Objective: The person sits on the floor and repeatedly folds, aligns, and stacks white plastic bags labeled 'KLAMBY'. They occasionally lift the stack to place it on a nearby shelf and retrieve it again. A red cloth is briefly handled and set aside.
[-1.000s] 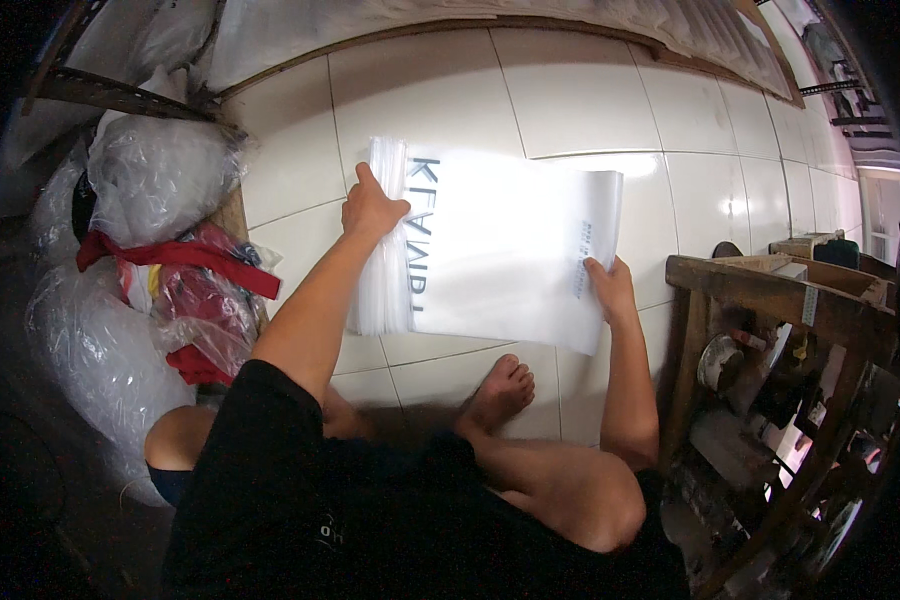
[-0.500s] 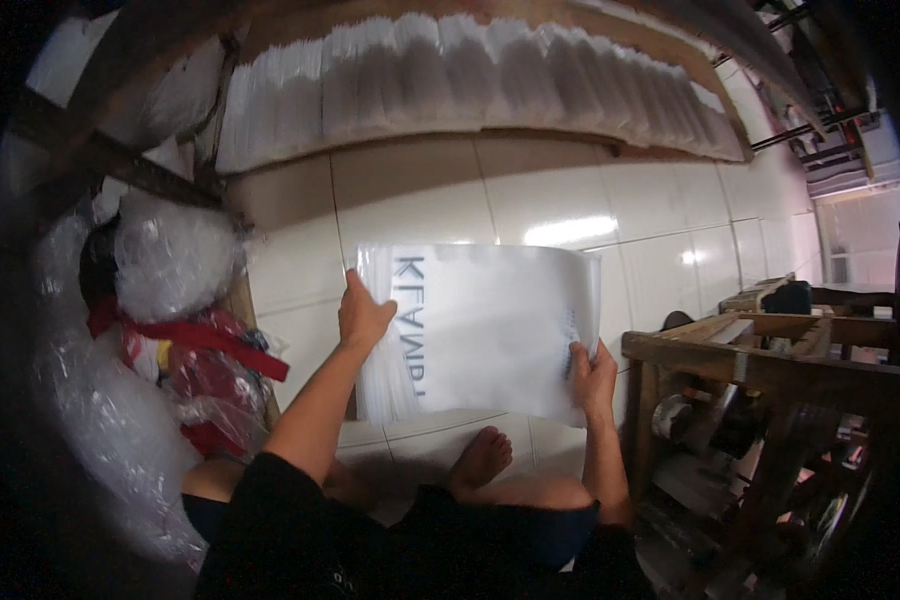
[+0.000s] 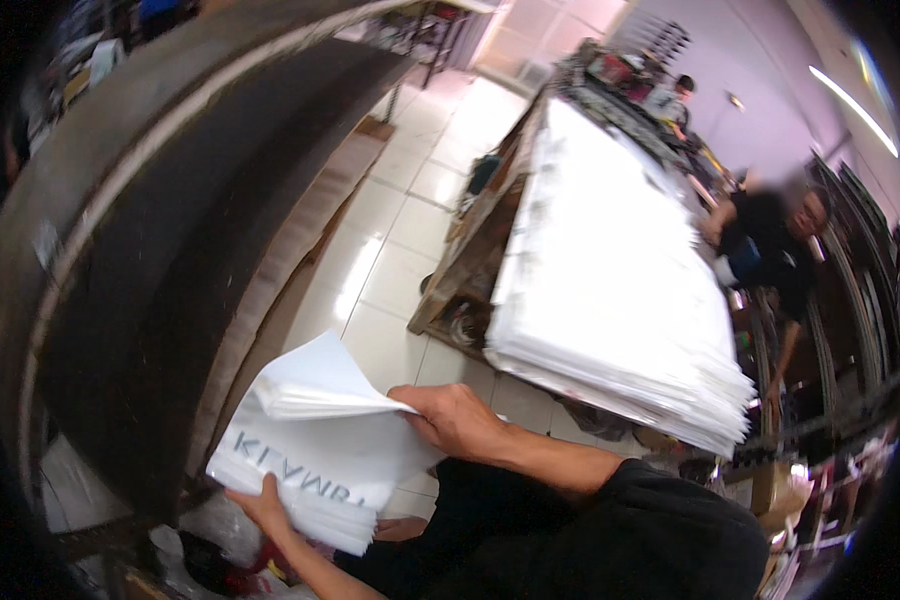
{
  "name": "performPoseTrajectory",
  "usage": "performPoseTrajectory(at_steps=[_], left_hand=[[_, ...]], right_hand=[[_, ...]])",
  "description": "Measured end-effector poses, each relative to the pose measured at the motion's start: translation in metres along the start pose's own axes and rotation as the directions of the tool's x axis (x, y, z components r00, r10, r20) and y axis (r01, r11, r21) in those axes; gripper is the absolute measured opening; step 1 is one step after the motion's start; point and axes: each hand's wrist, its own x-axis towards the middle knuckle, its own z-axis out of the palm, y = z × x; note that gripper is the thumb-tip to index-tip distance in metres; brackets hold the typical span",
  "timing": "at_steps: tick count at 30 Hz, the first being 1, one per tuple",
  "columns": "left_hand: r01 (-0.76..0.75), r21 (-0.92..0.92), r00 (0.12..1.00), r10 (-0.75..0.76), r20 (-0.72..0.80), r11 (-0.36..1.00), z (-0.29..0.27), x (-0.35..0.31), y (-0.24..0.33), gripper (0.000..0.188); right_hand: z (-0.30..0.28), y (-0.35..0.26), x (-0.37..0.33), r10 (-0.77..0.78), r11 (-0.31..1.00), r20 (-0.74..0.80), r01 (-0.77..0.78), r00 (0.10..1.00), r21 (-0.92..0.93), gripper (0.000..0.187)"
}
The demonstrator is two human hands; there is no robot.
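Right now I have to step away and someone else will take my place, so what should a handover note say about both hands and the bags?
Left hand: grips the lower edge of the stack of white plastic bags, from below.
Right hand: on top of the same stack, pinching the curled top bag at its edge.
Stack is held in the air over the white tiled floor, beside a dark curved table edge.
A much larger pile of white bags lies on the wooden table ahead.
Done: stack gathered in both hands. Left: it is not yet set down.

White printed bag stack (image 3: 315, 450) held tilted above floor tiles, top sheets curled upward.
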Motion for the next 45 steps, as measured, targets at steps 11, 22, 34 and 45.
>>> performPoseTrajectory(at_steps=[11,22,34,45], left_hand=[[-0.025,-0.534,0.795,0.341,0.502,0.845,-0.060,-0.165,0.295,0.070],[0.275,-0.593,0.646,0.310,0.697,0.757,0.111,-0.469,0.427,0.073],[0.420,-0.342,0.655,-0.020,0.756,0.841,0.260,-0.625,0.409,0.076],[0.460,-0.272,0.693,-0.150,0.705,0.845,0.293,-0.648,0.385,0.076]], right_hand=[[-0.339,-0.123,-0.115,0.008,0.980,-0.178,-0.044,0.984,-0.195,0.019],[-0.642,0.057,-0.167,0.208,0.838,-0.372,-0.361,0.905,-0.410,0.035],[-0.682,0.332,-0.194,0.231,0.670,-0.337,-0.401,0.913,-0.625,0.040],[-0.661,0.361,-0.187,0.316,0.738,-0.288,-0.425,0.904,-0.523,0.039]])
